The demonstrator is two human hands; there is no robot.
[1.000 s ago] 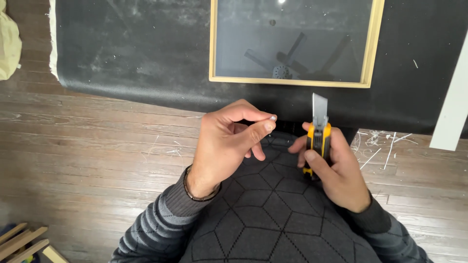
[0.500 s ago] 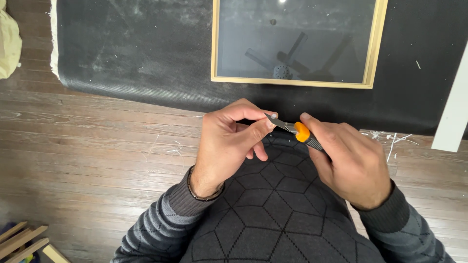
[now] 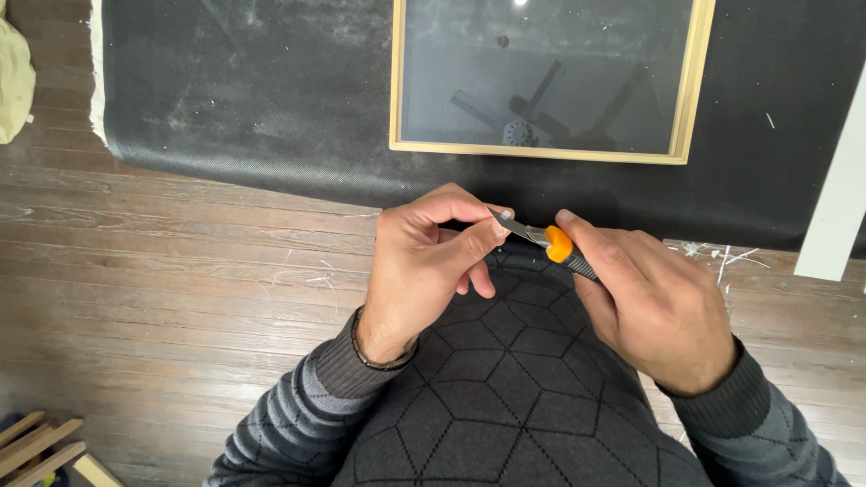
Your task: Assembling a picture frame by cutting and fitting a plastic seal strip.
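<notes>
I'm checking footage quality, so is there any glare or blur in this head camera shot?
Head view: a bright glare spot on the framed glass panel, which also mirrors a dark shape; both the left hand and right hand are sharp, as is the utility knife.

Even, soft indoor light; sharp focus, faint glare atop the framed glass (image 3: pixel 541 81).

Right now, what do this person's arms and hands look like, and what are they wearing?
Both hands, left hand and right hand, are bare, with no gloves or rings that I can see. The arms are covered by a knit sweater: the sleeves are striped grey and dark grey with ribbed cuffs, while the body is dark with a hexagon pattern. A thin dark band circles the left wrist.
</notes>
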